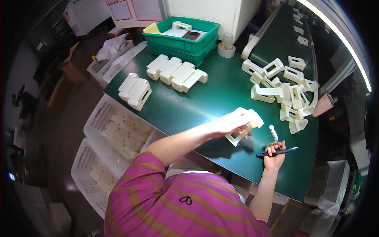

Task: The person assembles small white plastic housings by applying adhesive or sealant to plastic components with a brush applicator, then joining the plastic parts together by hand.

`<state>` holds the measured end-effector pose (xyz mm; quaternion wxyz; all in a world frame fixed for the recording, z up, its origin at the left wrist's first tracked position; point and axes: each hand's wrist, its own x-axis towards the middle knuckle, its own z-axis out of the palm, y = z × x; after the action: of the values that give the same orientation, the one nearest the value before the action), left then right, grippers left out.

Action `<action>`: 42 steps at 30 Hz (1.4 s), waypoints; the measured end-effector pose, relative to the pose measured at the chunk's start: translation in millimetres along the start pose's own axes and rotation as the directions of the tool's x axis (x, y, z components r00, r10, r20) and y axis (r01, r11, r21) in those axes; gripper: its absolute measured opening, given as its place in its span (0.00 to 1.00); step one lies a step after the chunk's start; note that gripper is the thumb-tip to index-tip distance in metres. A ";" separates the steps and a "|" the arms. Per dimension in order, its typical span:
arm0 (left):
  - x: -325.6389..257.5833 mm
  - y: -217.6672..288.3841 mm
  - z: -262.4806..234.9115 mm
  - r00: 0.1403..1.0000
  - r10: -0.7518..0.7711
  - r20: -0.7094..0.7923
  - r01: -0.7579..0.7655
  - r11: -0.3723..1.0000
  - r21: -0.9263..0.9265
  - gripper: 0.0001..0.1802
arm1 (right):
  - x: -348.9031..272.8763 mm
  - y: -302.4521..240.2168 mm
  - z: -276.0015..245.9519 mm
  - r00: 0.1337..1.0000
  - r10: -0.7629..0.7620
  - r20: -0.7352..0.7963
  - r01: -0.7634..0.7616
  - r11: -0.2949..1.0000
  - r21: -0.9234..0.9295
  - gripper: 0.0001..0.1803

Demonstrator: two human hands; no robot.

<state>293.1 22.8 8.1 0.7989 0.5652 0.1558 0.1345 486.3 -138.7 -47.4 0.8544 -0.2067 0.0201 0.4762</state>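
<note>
My left hand (pixel 231 123) is closed around a cream plastic housing (pixel 238 138), an open frame with a window, held tilted above the green table (pixel 185 112). My right hand (pixel 274 158), to the right of it, is closed on a dark slim knife-like tool (pixel 272 153) with a thin pale tip pointing right. The same fingers also hold a thin stick with a lumpy white head (pixel 273 132) standing up from the hand. The two hands are apart, and neither tool touches the housing.
Loose cream housings (pixel 292 94) lie piled at the right by a conveyor belt (pixel 272 39). Rows of housings (pixel 173 73) stand at the far left. Behind are a green crate (pixel 209 37) and a glass jar (pixel 227 38) on a tape roll. White baskets (pixel 94 118) with parts stand left below the table.
</note>
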 end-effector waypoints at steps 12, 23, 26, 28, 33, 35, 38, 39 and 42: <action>-131.7 39.1 -136.4 0.681 0.615 -0.397 0.453 0.072 0.889 0.33 | -1.0 4.0 2.9 0.999 0.047 -0.016 -0.048 0.998 -0.047 0.16; -115.4 42.1 -136.4 0.632 0.717 -0.293 0.569 -0.173 0.804 0.40 | -0.2 8.3 1.9 0.999 0.053 -0.013 -0.053 0.999 -0.010 0.17; -76.5 49.5 -89.7 0.728 0.681 -0.076 -0.008 0.119 0.993 0.24 | -2.9 4.6 6.6 0.999 0.043 -0.034 -0.044 0.999 -0.031 0.18; -48.0 27.6 -81.5 0.793 0.592 0.144 -0.202 0.033 0.979 0.21 | 0.2 7.3 10.5 0.996 0.084 -0.024 -0.085 0.996 -0.025 0.19; 20.0 6.9 -47.2 0.906 0.345 0.246 -0.338 0.238 0.910 0.17 | 17.8 5.5 70.5 0.994 -0.023 0.110 0.066 0.909 -0.410 0.18; 45.1 4.2 -44.2 0.983 0.131 0.129 -0.181 0.575 0.798 0.16 | 34.2 5.6 106.7 0.988 -0.048 0.150 0.121 0.838 -0.532 0.17; 65.5 -37.8 -48.6 0.879 0.476 0.032 -0.282 0.465 0.839 0.11 | 75.2 9.1 159.2 0.972 -0.026 0.233 0.188 0.680 -0.709 0.18; 64.8 -39.0 -47.9 0.886 0.458 0.064 -0.311 0.488 0.815 0.10 | 94.2 10.4 174.3 0.962 -0.011 0.271 0.217 0.634 -0.742 0.18; 56.6 -22.6 -46.3 0.950 0.303 0.079 -0.269 0.661 0.700 0.09 | 149.8 18.0 229.1 0.927 -0.007 0.375 0.335 0.463 -0.820 0.18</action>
<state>327.2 77.4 -33.2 0.4882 0.8404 0.1220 0.2012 516.0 75.6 121.4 0.6645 -0.5327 -0.3840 0.3566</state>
